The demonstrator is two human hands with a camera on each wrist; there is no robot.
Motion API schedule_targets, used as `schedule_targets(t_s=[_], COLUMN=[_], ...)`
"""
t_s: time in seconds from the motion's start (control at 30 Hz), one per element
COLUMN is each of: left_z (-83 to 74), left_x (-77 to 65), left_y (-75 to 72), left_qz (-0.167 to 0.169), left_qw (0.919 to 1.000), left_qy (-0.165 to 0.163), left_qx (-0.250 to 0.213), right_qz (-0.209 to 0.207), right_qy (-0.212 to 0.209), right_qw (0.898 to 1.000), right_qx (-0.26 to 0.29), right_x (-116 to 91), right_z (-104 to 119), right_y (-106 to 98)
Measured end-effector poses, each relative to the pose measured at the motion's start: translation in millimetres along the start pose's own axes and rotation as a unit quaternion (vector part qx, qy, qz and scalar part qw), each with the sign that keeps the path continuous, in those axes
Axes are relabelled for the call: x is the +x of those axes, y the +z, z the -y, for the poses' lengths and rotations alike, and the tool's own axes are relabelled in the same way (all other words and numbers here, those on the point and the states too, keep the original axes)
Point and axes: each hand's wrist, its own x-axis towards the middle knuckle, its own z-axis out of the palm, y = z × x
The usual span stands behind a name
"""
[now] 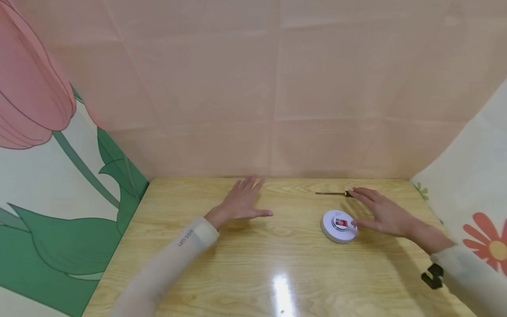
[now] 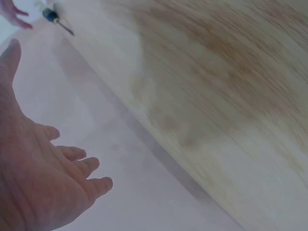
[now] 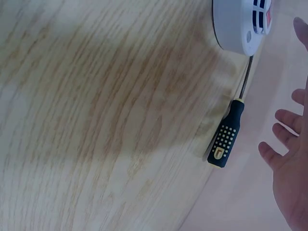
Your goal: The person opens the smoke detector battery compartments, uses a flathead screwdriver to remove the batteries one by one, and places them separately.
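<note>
In the head view my left hand [image 1: 243, 202] is held over the table [image 1: 237, 273] with fingers spread and nothing in them, while the white round detector [image 1: 336, 229] sits flat beside my right hand [image 1: 384, 212] and the screwdriver [image 1: 330, 193] lies behind it, both placed, I judge, within that hand's easy reach. The left wrist view shows my left palm bare, thumb wide of the fingers. In the right wrist view my right fingers are parted and empty, apparently touching neither thing, though the frame edge crops them.
</note>
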Motion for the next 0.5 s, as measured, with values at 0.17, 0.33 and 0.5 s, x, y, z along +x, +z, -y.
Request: schedule_targets(t_s=[0.17,0.33,0.5], left_z=[-13.5,-28.9,-44.5], left_x=[7.3,13.4,17.0], left_y=[9.8,17.2,23.3], left_qz=[0.014,0.02,0.021], left_qw=[0.9999,0.9995,0.9989], left_qy=[0.006,0.022,0.032], left_qx=[-0.003,-0.01,-0.028], right_qz=[-0.009,-0.019,-0.013], right_qy=[-0.018,-0.039,-0.046], right_qw=[1.0,0.999,0.999], right_qx=[0.0,-0.003,-0.004], right_x=[-3.3,-5.3,-7.5], right_z=[5.7,9.1,10.3], right_y=[1.5,5.6,13.4])
